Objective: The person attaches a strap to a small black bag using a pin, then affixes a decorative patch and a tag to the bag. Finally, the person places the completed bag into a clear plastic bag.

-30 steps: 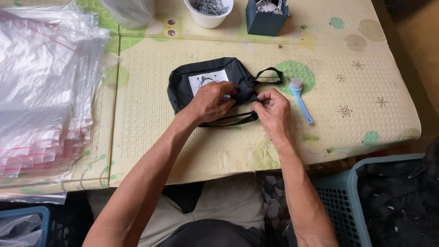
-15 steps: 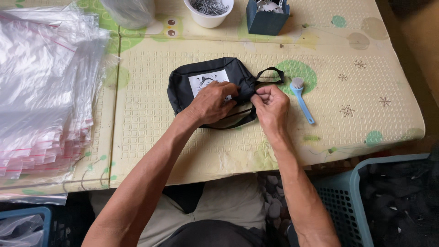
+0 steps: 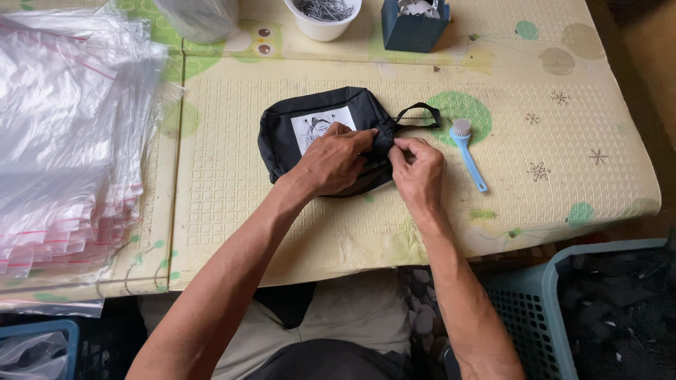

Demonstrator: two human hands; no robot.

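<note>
Left hand (image 3: 336, 158) and right hand (image 3: 417, 169) both pinch the bunched right end of a soft black fabric pouch (image 3: 289, 119) mid-bench (image 3: 232, 211), on embossed cream matting, blue brush (image 3: 467, 149) just beside.

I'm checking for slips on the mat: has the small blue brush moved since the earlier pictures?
No. The blue brush lies as before, its head at the edge of the green circle printed on the mat, beside the right hand.

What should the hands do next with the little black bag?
Probably tuck the strap loop in. Both the left hand and right hand pinch the black pouch at its right end, where the strap sticks out toward the blue brush.
</note>
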